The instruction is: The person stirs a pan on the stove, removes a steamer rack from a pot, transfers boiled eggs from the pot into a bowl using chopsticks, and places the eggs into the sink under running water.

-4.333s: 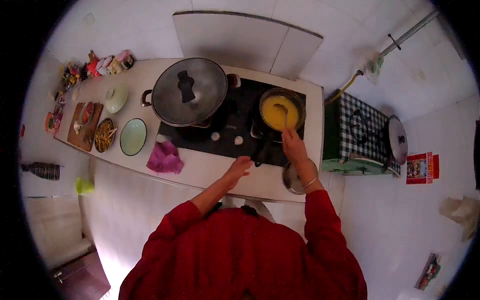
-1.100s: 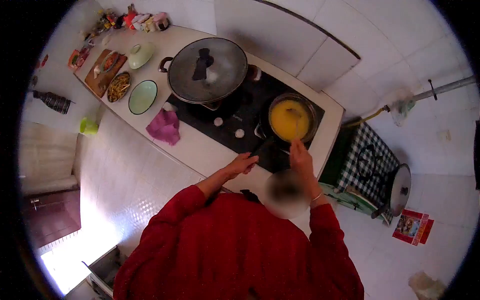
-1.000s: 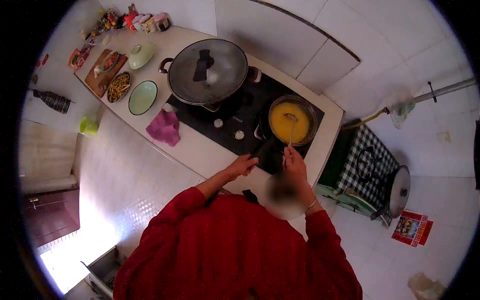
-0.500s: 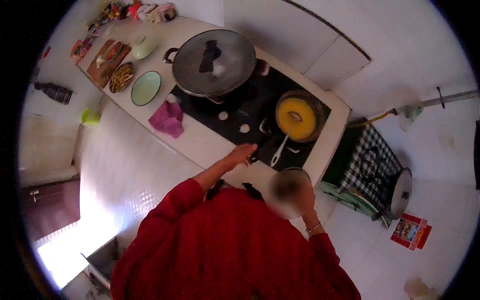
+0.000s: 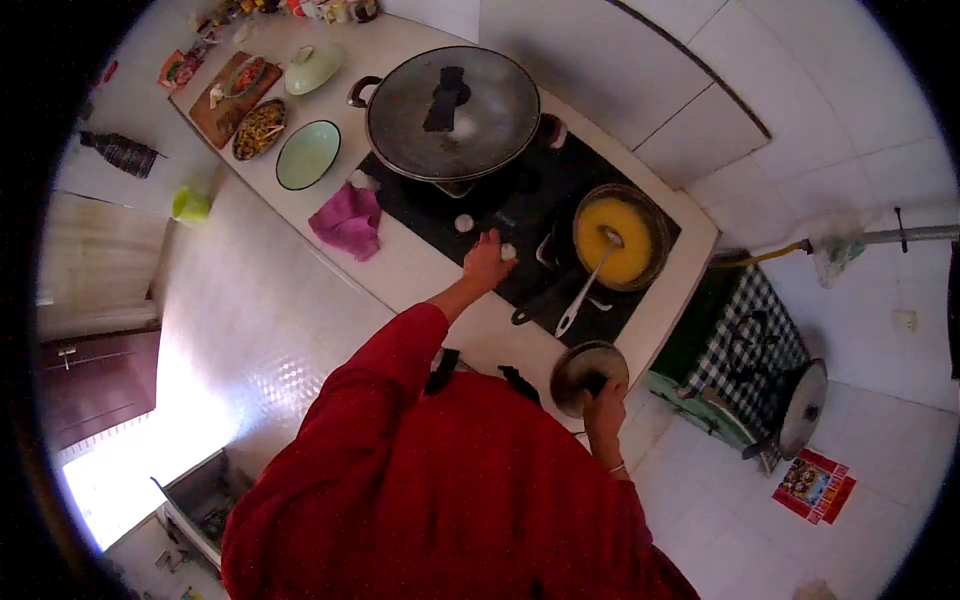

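At the front of the black gas stove (image 5: pixel 490 205), my left hand (image 5: pixel 486 263) has its fingers closed around a pale round stove knob (image 5: pixel 508 252). My right hand (image 5: pixel 603 413) grips a pot lid (image 5: pixel 578 368) by its dark handle, low beside the counter's front edge. On the right burner stands a small pan (image 5: pixel 655 240) of yellow liquid food (image 5: pixel 625 262). A spoon (image 5: pixel 586 292) rests in it, its handle leaning over the rim towards me. Another stove knob (image 5: pixel 464 223) sits to the left of my left hand.
A large lidded wok (image 5: pixel 450 120) covers the left burner. Left of it are a purple cloth (image 5: pixel 348 222), a green bowl (image 5: pixel 308 156), a dish of food (image 5: pixel 259 129), and a cutting board (image 5: pixel 215 110). A checked cloth (image 5: pixel 750 335) covers a box at right.
My left hand has moved forward from the counter's front edge onto the stove knob. The lid in my right hand, blurred before, now shows clearly. The view has shifted slightly.
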Available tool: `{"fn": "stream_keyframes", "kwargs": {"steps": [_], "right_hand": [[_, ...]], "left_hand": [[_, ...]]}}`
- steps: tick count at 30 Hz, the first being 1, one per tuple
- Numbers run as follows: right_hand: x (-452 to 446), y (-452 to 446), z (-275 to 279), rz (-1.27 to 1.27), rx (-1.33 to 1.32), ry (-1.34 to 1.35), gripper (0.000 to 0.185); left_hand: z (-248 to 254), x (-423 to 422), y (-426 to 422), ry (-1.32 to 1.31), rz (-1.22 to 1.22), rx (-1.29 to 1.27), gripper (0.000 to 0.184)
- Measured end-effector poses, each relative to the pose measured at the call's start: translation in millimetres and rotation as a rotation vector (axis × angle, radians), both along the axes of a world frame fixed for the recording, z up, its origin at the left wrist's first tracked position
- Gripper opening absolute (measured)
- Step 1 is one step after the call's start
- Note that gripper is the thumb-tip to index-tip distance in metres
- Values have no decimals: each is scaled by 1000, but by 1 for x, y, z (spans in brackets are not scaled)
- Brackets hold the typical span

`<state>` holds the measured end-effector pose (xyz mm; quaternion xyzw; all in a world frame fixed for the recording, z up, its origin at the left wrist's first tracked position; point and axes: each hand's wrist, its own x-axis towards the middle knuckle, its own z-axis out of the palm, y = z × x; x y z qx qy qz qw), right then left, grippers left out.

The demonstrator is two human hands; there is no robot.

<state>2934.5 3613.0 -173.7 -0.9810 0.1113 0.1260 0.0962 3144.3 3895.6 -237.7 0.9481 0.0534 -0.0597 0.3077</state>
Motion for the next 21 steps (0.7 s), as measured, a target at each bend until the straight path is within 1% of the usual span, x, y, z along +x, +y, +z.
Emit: {"fn": "stream_keyframes", "kwargs": {"steps": [2, 3, 5, 6, 8, 9, 12, 14, 17, 18, 19, 21], "right_hand": [[5, 5, 10, -96, 17, 30, 62], [9, 6, 15, -145, 27, 41, 61], [-2, -17, -24, -14, 55, -77, 60], [1, -17, -19, 49, 66, -136, 59], [6, -23, -3, -32, 43, -103, 57], [15, -19, 18, -69, 35, -82, 55], [36, -44, 55, -127, 79, -174, 52], [60, -54, 93, -113, 80, -268, 45], [107, -45, 140, -47, 103, -382, 43], [123, -40, 148, 32, 135, -427, 47], [139, -35, 152, 111, 167, -471, 52], [177, -25, 148, 229, 133, -480, 51]], "left_hand": [[6, 4, -4, 100, -18, 12, 58], [10, 6, -5, 109, -15, 20, 58], [16, 5, -9, 126, -19, 34, 57], [15, 5, -9, 112, -26, 50, 57], [13, 5, -8, 81, -34, 82, 56], [13, 5, -8, 92, -40, 79, 55], [13, 5, -6, 116, -58, 76, 52], [10, 6, -5, 115, -67, 68, 51], [11, 6, -5, 108, -64, 52, 50], [8, 6, -4, 77, -67, 46, 50], [5, 4, -3, 46, -70, 40, 51], [4, 2, -3, 11, -63, 33, 51]]}}
